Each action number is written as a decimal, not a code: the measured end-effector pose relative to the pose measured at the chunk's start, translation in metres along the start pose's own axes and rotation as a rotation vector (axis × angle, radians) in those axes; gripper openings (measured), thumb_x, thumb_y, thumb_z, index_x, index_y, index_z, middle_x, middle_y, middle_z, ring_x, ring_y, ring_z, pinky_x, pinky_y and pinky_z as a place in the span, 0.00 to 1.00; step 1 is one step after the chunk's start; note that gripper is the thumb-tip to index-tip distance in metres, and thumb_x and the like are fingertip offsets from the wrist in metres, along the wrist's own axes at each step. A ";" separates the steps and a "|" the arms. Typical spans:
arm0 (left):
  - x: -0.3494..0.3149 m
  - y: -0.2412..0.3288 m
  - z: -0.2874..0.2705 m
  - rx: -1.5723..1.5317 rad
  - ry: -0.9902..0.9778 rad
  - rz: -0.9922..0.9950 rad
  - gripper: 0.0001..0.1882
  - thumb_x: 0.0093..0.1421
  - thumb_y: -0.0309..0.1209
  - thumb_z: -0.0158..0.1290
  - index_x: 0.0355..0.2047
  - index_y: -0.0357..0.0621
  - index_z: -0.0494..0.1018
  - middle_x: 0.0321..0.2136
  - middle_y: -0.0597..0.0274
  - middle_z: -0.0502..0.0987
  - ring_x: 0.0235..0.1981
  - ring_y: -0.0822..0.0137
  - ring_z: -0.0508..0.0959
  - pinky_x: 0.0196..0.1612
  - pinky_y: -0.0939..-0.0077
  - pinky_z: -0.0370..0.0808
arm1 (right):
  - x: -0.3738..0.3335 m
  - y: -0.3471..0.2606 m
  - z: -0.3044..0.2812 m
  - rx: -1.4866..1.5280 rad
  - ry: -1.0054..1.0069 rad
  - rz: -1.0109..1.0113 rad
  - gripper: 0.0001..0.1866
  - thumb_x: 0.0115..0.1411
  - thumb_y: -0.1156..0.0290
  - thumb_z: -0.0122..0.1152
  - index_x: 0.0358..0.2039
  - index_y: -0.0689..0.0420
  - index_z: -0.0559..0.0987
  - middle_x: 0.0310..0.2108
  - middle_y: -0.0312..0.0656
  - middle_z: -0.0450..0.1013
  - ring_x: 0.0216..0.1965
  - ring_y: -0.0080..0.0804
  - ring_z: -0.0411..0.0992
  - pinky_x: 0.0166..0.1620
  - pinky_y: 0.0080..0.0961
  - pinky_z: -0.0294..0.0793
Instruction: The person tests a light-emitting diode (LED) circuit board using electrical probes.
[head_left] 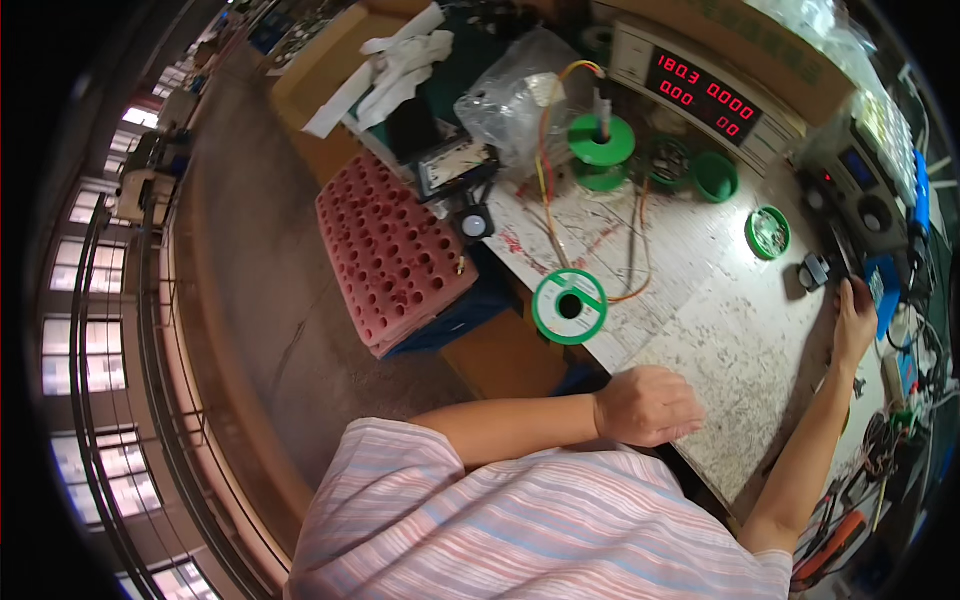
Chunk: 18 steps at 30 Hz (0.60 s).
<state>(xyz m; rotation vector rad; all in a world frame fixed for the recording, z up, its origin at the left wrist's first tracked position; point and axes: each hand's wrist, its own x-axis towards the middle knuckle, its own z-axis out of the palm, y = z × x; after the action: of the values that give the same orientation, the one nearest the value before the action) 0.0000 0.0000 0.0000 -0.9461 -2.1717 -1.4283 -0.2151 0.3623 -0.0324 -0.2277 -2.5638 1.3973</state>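
My left hand (650, 408) is closed at the near edge of the worktable, its fingers curled together; the inside of the hand is hidden. Nearest to it is a green-rimmed solder spool (570, 306) lying flat. At the right side of the table, my right hand (855, 322) reaches out with its fingers pinched together beside a blue stand-like piece (882, 292). What these fingers hold, if anything, I cannot make out. Just left of the fingertips sits a small black block (813, 270). A round green dish (768, 233) of small pale parts stands farther back.
A power meter (700, 92) with red digits stands at the back. In front are a green spool on a holder (601, 150) and green cups (714, 177). A pink foam tray (395, 255) full of holes lies left. Pliers (835, 545) and cables crowd the right edge.
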 end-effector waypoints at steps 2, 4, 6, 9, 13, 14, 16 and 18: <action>0.006 0.005 -0.007 -0.057 0.019 0.017 0.07 0.56 0.32 0.62 0.34 0.44 0.79 0.26 0.62 0.76 0.26 0.61 0.76 0.27 0.67 0.72 | -0.008 -0.010 0.000 0.095 0.023 0.114 0.21 0.64 0.66 0.63 0.55 0.60 0.74 0.33 0.33 0.77 0.34 0.15 0.71 0.37 0.13 0.70; 0.010 0.015 -0.020 -0.088 0.015 0.042 0.06 0.57 0.32 0.61 0.34 0.45 0.79 0.27 0.63 0.77 0.25 0.63 0.76 0.26 0.69 0.72 | -0.018 -0.018 0.002 0.017 0.055 -0.014 0.22 0.64 0.65 0.63 0.56 0.60 0.74 0.33 0.33 0.77 0.33 0.15 0.71 0.37 0.13 0.70; 0.013 0.027 -0.040 -0.062 0.070 0.107 0.05 0.59 0.32 0.59 0.33 0.45 0.79 0.27 0.63 0.78 0.24 0.65 0.76 0.26 0.72 0.72 | -0.027 -0.026 -0.004 0.042 0.021 0.013 0.22 0.66 0.66 0.61 0.57 0.59 0.73 0.36 0.33 0.77 0.36 0.16 0.73 0.40 0.14 0.70; 0.000 0.036 -0.099 0.178 0.268 0.243 0.03 0.58 0.30 0.59 0.29 0.47 0.76 0.30 0.65 0.79 0.27 0.67 0.80 0.29 0.69 0.77 | -0.045 -0.038 -0.015 0.117 0.020 -0.050 0.21 0.67 0.67 0.59 0.58 0.58 0.72 0.39 0.34 0.78 0.40 0.17 0.74 0.43 0.15 0.71; -0.019 -0.009 -0.195 0.378 1.005 -0.523 0.09 0.68 0.27 0.50 0.46 0.38 0.69 0.28 0.63 0.71 0.24 0.78 0.68 0.26 0.83 0.67 | -0.072 -0.061 -0.032 0.040 -0.001 -0.144 0.18 0.68 0.69 0.56 0.57 0.57 0.74 0.42 0.35 0.77 0.42 0.17 0.74 0.45 0.18 0.72; -0.017 -0.033 -0.229 0.424 1.001 -0.531 0.15 0.68 0.34 0.52 0.50 0.38 0.70 0.32 0.62 0.72 0.26 0.79 0.71 0.26 0.84 0.70 | -0.081 -0.068 -0.034 0.060 0.002 -0.177 0.17 0.68 0.72 0.57 0.56 0.57 0.75 0.42 0.34 0.77 0.42 0.17 0.74 0.45 0.17 0.73; -0.020 -0.063 -0.268 0.367 0.989 -0.994 0.21 0.68 0.41 0.51 0.49 0.35 0.73 0.38 0.59 0.76 0.30 0.72 0.78 0.29 0.79 0.80 | -0.100 -0.080 -0.035 0.081 -0.021 -0.196 0.17 0.67 0.73 0.57 0.56 0.57 0.76 0.41 0.35 0.77 0.41 0.17 0.74 0.44 0.17 0.74; -0.030 -0.090 -0.286 0.270 0.884 -1.088 0.20 0.68 0.41 0.51 0.48 0.33 0.74 0.36 0.58 0.77 0.28 0.70 0.79 0.27 0.79 0.80 | -0.123 -0.088 -0.036 0.103 -0.008 -0.255 0.16 0.66 0.76 0.58 0.55 0.58 0.76 0.39 0.36 0.77 0.39 0.18 0.75 0.42 0.17 0.75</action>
<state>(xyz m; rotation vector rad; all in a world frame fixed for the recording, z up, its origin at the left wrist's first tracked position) -0.0575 -0.2927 0.0406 0.9828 -2.0169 -1.4138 -0.0896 0.3147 0.0472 0.1172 -2.4148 1.4282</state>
